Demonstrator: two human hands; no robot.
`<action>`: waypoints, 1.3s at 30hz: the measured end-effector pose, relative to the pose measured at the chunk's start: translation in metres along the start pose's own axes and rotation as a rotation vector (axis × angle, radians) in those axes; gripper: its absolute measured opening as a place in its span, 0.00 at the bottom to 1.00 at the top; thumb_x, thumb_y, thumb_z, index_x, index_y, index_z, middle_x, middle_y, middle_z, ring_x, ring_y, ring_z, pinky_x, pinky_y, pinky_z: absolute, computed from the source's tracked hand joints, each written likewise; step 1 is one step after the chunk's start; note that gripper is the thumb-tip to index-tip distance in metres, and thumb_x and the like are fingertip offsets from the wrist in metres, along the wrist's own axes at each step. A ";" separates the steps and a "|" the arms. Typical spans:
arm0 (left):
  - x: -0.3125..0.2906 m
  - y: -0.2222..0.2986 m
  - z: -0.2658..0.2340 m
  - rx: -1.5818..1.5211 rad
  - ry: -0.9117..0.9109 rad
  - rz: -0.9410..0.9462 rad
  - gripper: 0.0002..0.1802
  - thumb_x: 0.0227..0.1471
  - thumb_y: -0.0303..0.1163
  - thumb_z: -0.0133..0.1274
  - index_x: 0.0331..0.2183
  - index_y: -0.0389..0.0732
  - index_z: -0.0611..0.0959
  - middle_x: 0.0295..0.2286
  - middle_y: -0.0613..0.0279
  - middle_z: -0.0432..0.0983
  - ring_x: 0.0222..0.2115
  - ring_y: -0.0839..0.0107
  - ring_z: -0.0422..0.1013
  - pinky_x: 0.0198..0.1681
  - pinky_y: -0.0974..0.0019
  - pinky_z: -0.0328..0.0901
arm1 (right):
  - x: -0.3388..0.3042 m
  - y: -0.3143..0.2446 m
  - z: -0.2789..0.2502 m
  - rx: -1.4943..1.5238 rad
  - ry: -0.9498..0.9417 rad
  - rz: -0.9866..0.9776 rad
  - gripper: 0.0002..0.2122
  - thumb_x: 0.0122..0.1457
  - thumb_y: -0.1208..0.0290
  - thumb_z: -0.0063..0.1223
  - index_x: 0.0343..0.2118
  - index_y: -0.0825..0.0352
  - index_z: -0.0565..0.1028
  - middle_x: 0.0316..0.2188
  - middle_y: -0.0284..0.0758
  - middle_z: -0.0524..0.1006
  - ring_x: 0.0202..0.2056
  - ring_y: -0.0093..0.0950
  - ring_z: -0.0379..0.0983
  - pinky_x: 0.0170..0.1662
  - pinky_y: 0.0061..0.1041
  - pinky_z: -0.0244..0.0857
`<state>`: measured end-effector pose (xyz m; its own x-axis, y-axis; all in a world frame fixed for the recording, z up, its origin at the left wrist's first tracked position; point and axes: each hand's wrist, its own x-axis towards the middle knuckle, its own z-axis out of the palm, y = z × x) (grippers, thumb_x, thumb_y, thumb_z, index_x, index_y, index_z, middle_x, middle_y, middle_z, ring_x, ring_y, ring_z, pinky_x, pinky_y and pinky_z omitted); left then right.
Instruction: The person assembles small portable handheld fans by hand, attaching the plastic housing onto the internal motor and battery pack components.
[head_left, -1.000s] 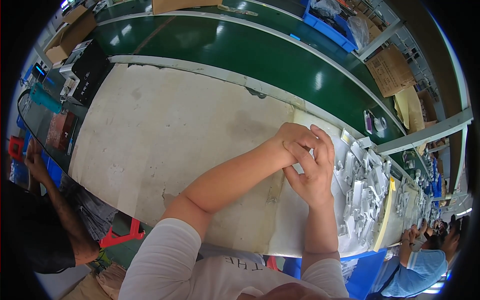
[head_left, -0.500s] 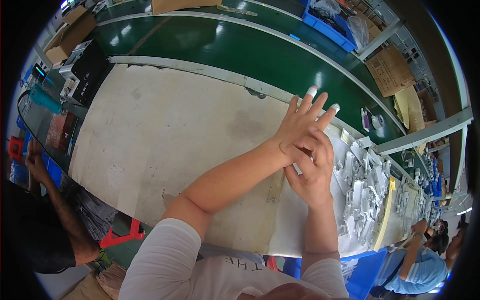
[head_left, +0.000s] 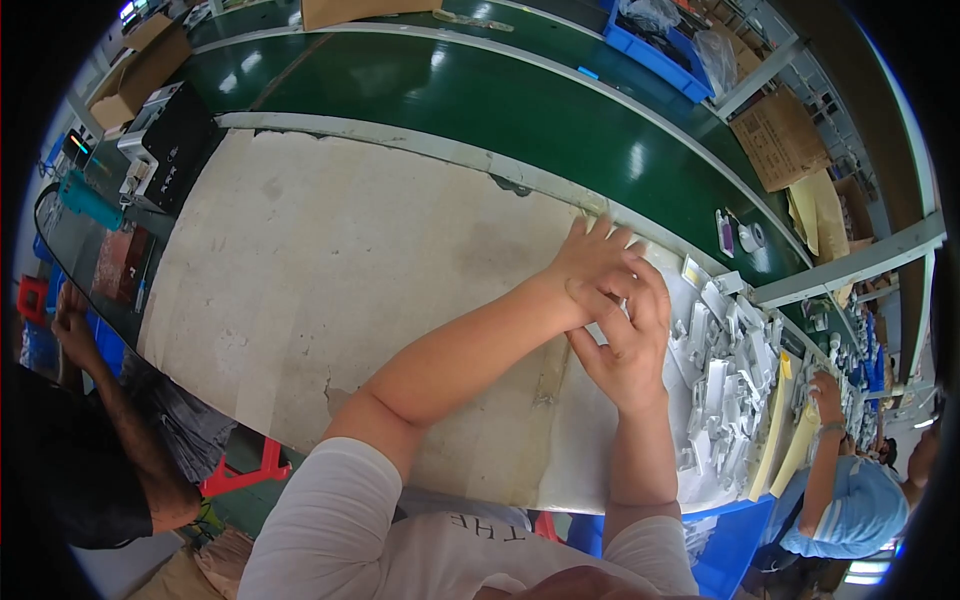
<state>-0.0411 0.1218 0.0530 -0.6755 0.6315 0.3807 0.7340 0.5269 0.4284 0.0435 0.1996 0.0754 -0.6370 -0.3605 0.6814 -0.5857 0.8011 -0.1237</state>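
**Two hands meet over one small part at the edge of the parts heap**

Head view: Two bare hands work close together on the pale worktable (head_left: 330, 260), just left of a heap of grey-white plastic parts (head_left: 725, 385). The left hand (head_left: 590, 265) lies on top with its fingers spread flat, released rather than clenched, and it overlaps the right hand (head_left: 625, 340). The right hand's fingers curl around a small pale piece (head_left: 597, 333) that peeps out between the two hands; whether it is gripped tight or only cradled, I cannot tell. That piece sits touching both hands, above the table and beside the heap.

A green conveyor belt (head_left: 520, 110) runs behind the table, with cardboard boxes (head_left: 780, 140) past it. Another person's arm (head_left: 110, 410) reaches in at the far left, and a person in a blue shirt (head_left: 840, 505) works at the lower right.

Judging from this, the handling goes best with fingertip pressure kept light and the piece turned into clear sight before any firmer squeeze.
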 end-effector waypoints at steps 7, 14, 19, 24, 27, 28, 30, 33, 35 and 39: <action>0.007 0.004 -0.008 0.175 0.635 0.118 0.28 0.40 0.38 0.49 0.47 0.41 0.70 0.50 0.50 0.60 0.53 0.49 0.51 0.49 0.47 0.53 | 0.002 0.001 0.002 -0.048 0.074 -0.125 0.19 0.30 0.78 0.62 0.31 0.59 0.76 0.32 0.31 0.68 0.45 0.36 0.64 0.47 0.37 0.61; 0.004 0.000 -0.023 -0.275 -0.752 -0.157 0.28 0.41 0.41 0.49 0.45 0.39 0.71 0.44 0.53 0.68 0.50 0.48 0.56 0.46 0.51 0.56 | -0.001 -0.001 -0.001 0.001 0.028 0.007 0.21 0.28 0.79 0.65 0.32 0.60 0.76 0.31 0.31 0.69 0.47 0.38 0.62 0.45 0.35 0.60; 0.000 0.002 -0.003 0.125 0.426 0.054 0.30 0.41 0.41 0.49 0.48 0.41 0.69 0.51 0.48 0.58 0.55 0.45 0.47 0.51 0.42 0.50 | 0.002 0.000 0.001 -0.047 0.080 -0.097 0.20 0.28 0.76 0.64 0.32 0.58 0.76 0.30 0.31 0.68 0.43 0.35 0.64 0.45 0.35 0.61; 0.011 0.006 -0.015 0.165 0.739 0.173 0.24 0.44 0.40 0.45 0.45 0.45 0.73 0.51 0.48 0.59 0.55 0.47 0.49 0.51 0.40 0.50 | 0.000 -0.002 0.002 -0.085 0.130 -0.151 0.19 0.29 0.75 0.63 0.31 0.58 0.77 0.29 0.31 0.67 0.43 0.35 0.64 0.46 0.35 0.61; -0.004 -0.003 0.003 0.115 0.188 0.114 0.29 0.42 0.41 0.47 0.49 0.44 0.69 0.49 0.49 0.63 0.54 0.48 0.50 0.52 0.46 0.51 | 0.000 -0.002 -0.001 -0.056 0.098 -0.087 0.19 0.29 0.75 0.63 0.32 0.58 0.77 0.30 0.31 0.68 0.44 0.36 0.64 0.46 0.36 0.60; 0.000 -0.003 -0.013 -0.071 -0.292 -0.035 0.28 0.43 0.42 0.47 0.48 0.44 0.70 0.47 0.50 0.65 0.54 0.49 0.52 0.51 0.48 0.52 | -0.001 -0.003 -0.001 -0.035 0.071 -0.041 0.19 0.29 0.74 0.64 0.32 0.59 0.77 0.31 0.31 0.68 0.44 0.36 0.64 0.46 0.37 0.60; 0.009 0.000 -0.024 -0.271 -0.772 -0.172 0.28 0.43 0.42 0.46 0.48 0.44 0.70 0.46 0.51 0.67 0.53 0.50 0.53 0.51 0.50 0.53 | -0.003 0.001 -0.001 -0.035 0.061 -0.030 0.20 0.29 0.73 0.64 0.32 0.59 0.76 0.31 0.32 0.69 0.44 0.36 0.64 0.46 0.37 0.60; 0.008 0.002 -0.022 -0.106 -0.663 -0.172 0.28 0.44 0.42 0.46 0.49 0.45 0.69 0.49 0.49 0.63 0.54 0.48 0.50 0.51 0.46 0.51 | -0.002 -0.001 -0.001 -0.039 0.057 -0.026 0.19 0.29 0.73 0.64 0.32 0.59 0.77 0.32 0.32 0.69 0.45 0.35 0.64 0.46 0.37 0.60; 0.006 0.006 -0.020 0.062 0.152 0.050 0.30 0.42 0.38 0.47 0.51 0.46 0.67 0.52 0.48 0.56 0.56 0.48 0.46 0.52 0.40 0.46 | -0.001 -0.002 -0.001 -0.055 0.055 -0.027 0.18 0.30 0.73 0.63 0.31 0.58 0.77 0.31 0.31 0.69 0.45 0.35 0.64 0.46 0.36 0.60; 0.007 0.014 -0.027 0.075 0.854 0.226 0.32 0.39 0.34 0.49 0.51 0.47 0.67 0.54 0.48 0.52 0.56 0.47 0.44 0.53 0.36 0.43 | -0.002 -0.003 0.006 -0.137 0.186 -0.189 0.13 0.32 0.74 0.61 0.27 0.56 0.78 0.30 0.28 0.68 0.44 0.32 0.63 0.46 0.34 0.61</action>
<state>-0.0373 0.1185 0.0840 -0.3133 0.1008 0.9443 0.8390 0.4952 0.2255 0.0436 0.1948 0.0704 -0.4128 -0.4261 0.8050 -0.6044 0.7893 0.1079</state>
